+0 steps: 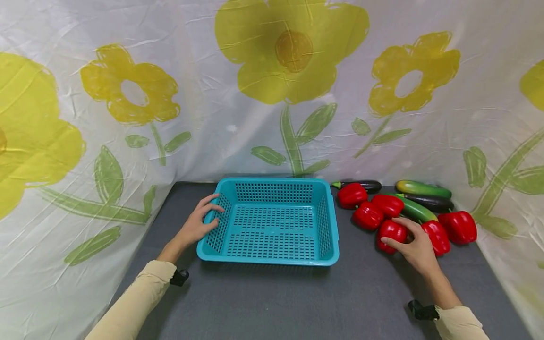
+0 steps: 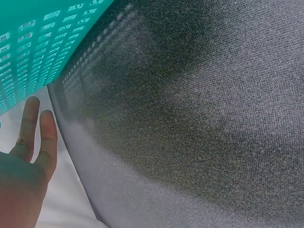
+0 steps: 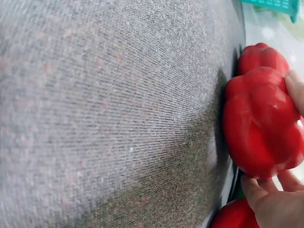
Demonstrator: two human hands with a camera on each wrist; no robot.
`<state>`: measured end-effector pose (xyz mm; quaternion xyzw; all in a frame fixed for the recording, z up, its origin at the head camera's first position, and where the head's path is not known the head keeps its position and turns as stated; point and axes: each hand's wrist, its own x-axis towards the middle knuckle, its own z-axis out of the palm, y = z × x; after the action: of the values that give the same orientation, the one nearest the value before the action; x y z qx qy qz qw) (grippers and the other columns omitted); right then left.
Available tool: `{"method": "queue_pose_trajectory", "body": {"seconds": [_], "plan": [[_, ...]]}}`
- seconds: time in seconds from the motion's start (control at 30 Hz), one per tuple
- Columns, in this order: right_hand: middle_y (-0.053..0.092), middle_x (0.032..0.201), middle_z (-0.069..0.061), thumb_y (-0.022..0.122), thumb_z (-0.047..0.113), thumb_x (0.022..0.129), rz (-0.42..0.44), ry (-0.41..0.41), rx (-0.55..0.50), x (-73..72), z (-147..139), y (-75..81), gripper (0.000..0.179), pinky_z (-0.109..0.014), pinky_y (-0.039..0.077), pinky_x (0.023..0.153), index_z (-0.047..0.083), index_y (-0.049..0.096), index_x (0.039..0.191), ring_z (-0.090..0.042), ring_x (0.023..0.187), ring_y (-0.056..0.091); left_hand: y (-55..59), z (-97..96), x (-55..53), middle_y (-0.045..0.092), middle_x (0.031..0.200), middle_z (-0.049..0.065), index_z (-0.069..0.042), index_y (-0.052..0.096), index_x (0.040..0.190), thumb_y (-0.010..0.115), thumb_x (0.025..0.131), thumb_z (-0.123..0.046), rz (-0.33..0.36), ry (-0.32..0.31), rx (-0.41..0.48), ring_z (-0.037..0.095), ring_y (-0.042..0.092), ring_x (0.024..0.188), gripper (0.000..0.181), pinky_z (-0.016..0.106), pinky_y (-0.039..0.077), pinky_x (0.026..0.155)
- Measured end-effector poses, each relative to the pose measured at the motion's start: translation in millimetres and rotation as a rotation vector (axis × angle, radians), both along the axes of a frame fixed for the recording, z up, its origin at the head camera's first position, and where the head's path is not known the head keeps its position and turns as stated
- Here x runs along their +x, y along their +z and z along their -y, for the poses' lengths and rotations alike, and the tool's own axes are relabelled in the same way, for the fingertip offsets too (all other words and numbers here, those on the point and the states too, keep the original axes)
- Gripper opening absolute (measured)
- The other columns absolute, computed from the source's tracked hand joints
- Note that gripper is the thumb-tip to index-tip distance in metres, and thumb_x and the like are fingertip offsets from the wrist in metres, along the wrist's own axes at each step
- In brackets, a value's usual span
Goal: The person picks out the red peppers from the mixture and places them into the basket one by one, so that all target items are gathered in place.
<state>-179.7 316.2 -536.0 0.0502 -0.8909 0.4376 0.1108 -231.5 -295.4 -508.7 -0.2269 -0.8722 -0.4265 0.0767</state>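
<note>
My left hand [image 1: 199, 222] is at the left rim of a turquoise plastic basket [image 1: 272, 260], its fingers reaching over the edge. Two of its fingers [image 2: 29, 126] show straight beside the perforated wall in the left wrist view. On the right, my right hand [image 1: 418, 245] grips a glossy red bell pepper [image 1: 388, 232], thumb on the near side and fingers around the far side. The right wrist view shows this bell pepper [image 3: 261, 123] up close, between thumb and fingertips. Other red bell peppers [image 1: 368, 216] lie around it.
Behind the peppers lie a dark eggplant [image 1: 367, 185], another dark eggplant [image 1: 428, 203], a green-yellow cucumber-shaped vegetable [image 1: 423, 189] and a long green one [image 1: 414, 209]. A grey cloth [image 1: 272, 307] covers the table. A white curtain [image 1: 204, 141] with yellow flowers hangs behind.
</note>
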Motion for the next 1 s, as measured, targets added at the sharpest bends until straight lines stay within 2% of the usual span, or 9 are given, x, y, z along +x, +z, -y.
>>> {"method": "queue_pose_trajectory", "body": {"seconds": [0.1, 0.33, 0.43, 0.6, 0.67, 0.83, 1.0], "plan": [[0.054, 0.138, -0.019, 0.086, 0.017, 0.083, -0.001, 0.009, -0.019, 0.3, -0.3, 0.2, 0.062, -0.011, 0.038, 0.085, 0.003, 0.06, 0.137, -0.034, 0.12, 0.048, -0.4, -0.4, -0.2, 0.033, 0.154, 0.027, -0.001, 0.068, 0.112, 0.065, 0.088, 0.008, -0.003, 0.001, 0.002, 0.048, 0.026, 0.142, 0.026, 0.067, 0.032, 0.097], [0.053, 0.137, -0.023, 0.083, 0.019, 0.086, 0.033, 0.015, -0.025, 2.2, -1.3, 1.9, 0.065, -0.012, 0.041, 0.079, 0.002, 0.055, 0.142, -0.037, 0.116, 0.048, -1.5, -2.4, -0.2, 0.031, 0.155, 0.028, 0.003, 0.066, 0.113, 0.063, 0.088, 0.01, 0.009, 0.022, 0.008, 0.049, 0.026, 0.142, 0.026, 0.067, 0.032, 0.096], [0.052, 0.138, -0.023, 0.083, 0.019, 0.086, 0.037, 0.016, -0.014, 2.0, -1.4, 0.9, 0.065, -0.015, 0.043, 0.079, 0.002, 0.054, 0.142, -0.038, 0.116, 0.048, -2.7, -3.0, 0.4, 0.031, 0.154, 0.029, 0.004, 0.066, 0.112, 0.062, 0.087, 0.013, -0.005, 0.025, 0.012, 0.05, 0.025, 0.142, 0.027, 0.066, 0.032, 0.096], [0.053, 0.139, -0.022, 0.083, 0.02, 0.086, 0.026, 0.009, 0.013, 2.1, -1.2, -0.6, 0.065, -0.03, 0.046, 0.081, 0.003, 0.055, 0.142, -0.038, 0.118, 0.048, -5.9, -3.1, 0.3, 0.031, 0.152, 0.034, 0.006, 0.066, 0.111, 0.059, 0.086, 0.018, -0.037, 0.014, 0.031, 0.055, 0.023, 0.141, 0.028, 0.069, 0.03, 0.096], [0.054, 0.138, -0.022, 0.084, 0.02, 0.085, 0.017, 0.008, 0.011, 2.3, -0.3, -1.2, 0.064, -0.031, 0.046, 0.082, 0.004, 0.056, 0.141, -0.037, 0.118, 0.048, -6.3, -2.8, 0.4, 0.031, 0.151, 0.035, 0.006, 0.066, 0.11, 0.059, 0.086, 0.019, -0.044, 0.011, 0.035, 0.055, 0.024, 0.141, 0.028, 0.069, 0.03, 0.096], [0.058, 0.135, -0.017, 0.084, 0.017, 0.084, -0.023, -0.008, -0.002, 2.8, 2.3, -4.2, 0.062, -0.022, 0.045, 0.082, 0.004, 0.058, 0.14, -0.024, 0.114, 0.049, -4.4, -1.2, 2.2, 0.032, 0.153, 0.03, 0.002, 0.067, 0.112, 0.061, 0.088, 0.015, -0.045, 0.004, 0.035, 0.051, 0.025, 0.142, 0.028, 0.065, 0.032, 0.096], [0.059, 0.132, -0.015, 0.085, 0.013, 0.083, -0.054, -0.024, -0.036, 5.9, 2.2, -5.8, 0.062, -0.014, 0.045, 0.079, 0.004, 0.059, 0.139, -0.01, 0.105, 0.05, -8.2, 1.2, 1.0, 0.032, 0.156, 0.026, 0.0, 0.067, 0.114, 0.061, 0.09, 0.01, -0.017, 0.0, 0.044, 0.048, 0.024, 0.143, 0.027, 0.064, 0.031, 0.097]]}}
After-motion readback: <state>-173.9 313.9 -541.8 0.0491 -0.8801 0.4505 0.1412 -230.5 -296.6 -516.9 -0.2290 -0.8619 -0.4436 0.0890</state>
